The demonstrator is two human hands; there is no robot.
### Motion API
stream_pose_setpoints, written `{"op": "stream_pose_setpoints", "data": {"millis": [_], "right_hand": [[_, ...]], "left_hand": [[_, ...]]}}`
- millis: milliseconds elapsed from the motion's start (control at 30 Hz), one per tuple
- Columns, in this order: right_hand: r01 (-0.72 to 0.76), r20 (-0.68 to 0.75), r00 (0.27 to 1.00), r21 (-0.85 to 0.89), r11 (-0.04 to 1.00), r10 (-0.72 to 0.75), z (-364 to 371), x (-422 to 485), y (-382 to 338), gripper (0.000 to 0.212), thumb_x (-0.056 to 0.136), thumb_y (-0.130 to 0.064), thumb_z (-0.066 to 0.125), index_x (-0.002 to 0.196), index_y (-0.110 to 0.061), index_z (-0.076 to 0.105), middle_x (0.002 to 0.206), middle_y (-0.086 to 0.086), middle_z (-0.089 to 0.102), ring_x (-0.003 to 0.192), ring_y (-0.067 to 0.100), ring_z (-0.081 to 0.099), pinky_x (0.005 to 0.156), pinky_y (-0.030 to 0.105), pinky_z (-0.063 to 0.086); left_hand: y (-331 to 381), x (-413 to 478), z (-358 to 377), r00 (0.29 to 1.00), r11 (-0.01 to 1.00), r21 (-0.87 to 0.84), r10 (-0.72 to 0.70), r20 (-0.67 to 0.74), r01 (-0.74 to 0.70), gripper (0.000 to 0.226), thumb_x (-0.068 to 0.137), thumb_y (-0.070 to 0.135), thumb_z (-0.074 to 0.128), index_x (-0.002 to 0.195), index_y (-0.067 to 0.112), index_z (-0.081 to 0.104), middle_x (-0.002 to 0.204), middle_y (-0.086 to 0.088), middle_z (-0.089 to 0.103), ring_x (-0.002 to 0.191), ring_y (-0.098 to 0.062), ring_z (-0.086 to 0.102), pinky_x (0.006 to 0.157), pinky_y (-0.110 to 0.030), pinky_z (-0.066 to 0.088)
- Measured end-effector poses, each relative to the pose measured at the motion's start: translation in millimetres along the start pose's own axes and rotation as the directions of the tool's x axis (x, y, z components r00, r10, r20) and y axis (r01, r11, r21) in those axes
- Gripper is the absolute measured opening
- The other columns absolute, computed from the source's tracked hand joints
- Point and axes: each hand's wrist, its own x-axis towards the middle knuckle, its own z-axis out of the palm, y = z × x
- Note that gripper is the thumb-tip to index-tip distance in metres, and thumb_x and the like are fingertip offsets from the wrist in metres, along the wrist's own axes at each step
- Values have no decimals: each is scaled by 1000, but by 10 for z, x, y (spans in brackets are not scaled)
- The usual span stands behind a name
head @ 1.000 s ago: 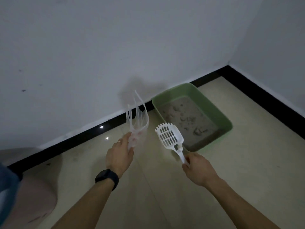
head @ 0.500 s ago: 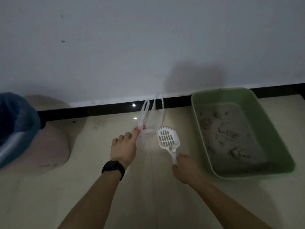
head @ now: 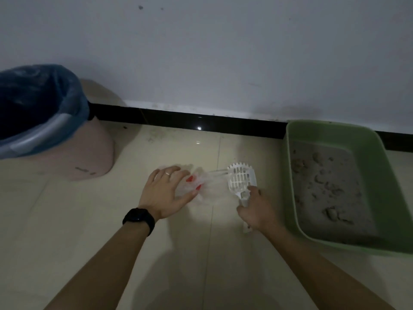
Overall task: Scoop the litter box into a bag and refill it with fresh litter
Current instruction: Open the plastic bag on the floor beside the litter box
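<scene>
A green litter box (head: 388,193) stands on the floor at the right, against the wall, with grey litter and several clumps inside. A thin clear plastic bag (head: 207,186) with red print lies crumpled on the tiles in the middle. My left hand (head: 164,192) rests on it, thumb and fingers gripping its left part. My right hand (head: 257,210) grips the handle of a white slotted scoop (head: 241,179), whose head lies low by the bag's right edge, left of the box.
A pink bin (head: 89,157) lined with a blue bag (head: 42,104) stands at the left by the wall. A black skirting strip (head: 190,120) runs along the wall's foot. Beige floor tiles (head: 201,265) stretch toward me.
The bag went from hanging upright in my left hand to lying on the floor under it. The scoop came down beside it. The view swung left, bringing the bin in.
</scene>
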Motion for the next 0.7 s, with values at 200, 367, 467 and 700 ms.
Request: {"op": "stream_pose_setpoints", "data": {"millis": [200, 367, 467, 700], "right_hand": [[-16, -58, 995, 706, 708, 80, -152, 86, -346, 97, 77, -27, 83, 150, -22, 19, 139, 3, 47, 118, 23, 55, 98, 35, 49], [-40, -89, 994, 231, 972, 63, -52, 79, -335, 63, 91, -55, 55, 146, -29, 38, 152, 7, 35, 131, 29, 46, 108, 38, 38], [-85, 21, 996, 178, 980, 82, 90, 34, -334, 57, 92, -59, 49, 143, -34, 41, 152, 10, 31, 126, 31, 51, 105, 37, 41], [-97, -22, 994, 231, 968, 105, 145, 17, -508, 45, 89, -32, 65, 131, -19, 54, 137, 7, 51, 115, 27, 57, 93, 31, 48]], "left_hand": [[308, 313, 111, 947, 993, 80, -111, 301, 90, 80, 81, 71, 55, 149, 42, 24, 160, -3, 22, 141, -28, 32, 114, -47, 30], [455, 278, 192, 859, 959, 123, -283, 427, 255, 49, 93, 56, 29, 122, 33, 61, 127, -2, 59, 113, -23, 55, 106, -45, 28], [492, 225, 203, 843, 943, 98, -329, 426, 318, 57, 99, 48, 18, 86, 22, 68, 102, -4, 68, 92, -22, 58, 102, -44, 32], [472, 133, 306, 717, 804, -187, -365, 595, 564, 50, 91, 56, 53, 130, 25, 54, 127, -4, 63, 108, -23, 61, 92, -34, 50]]}}
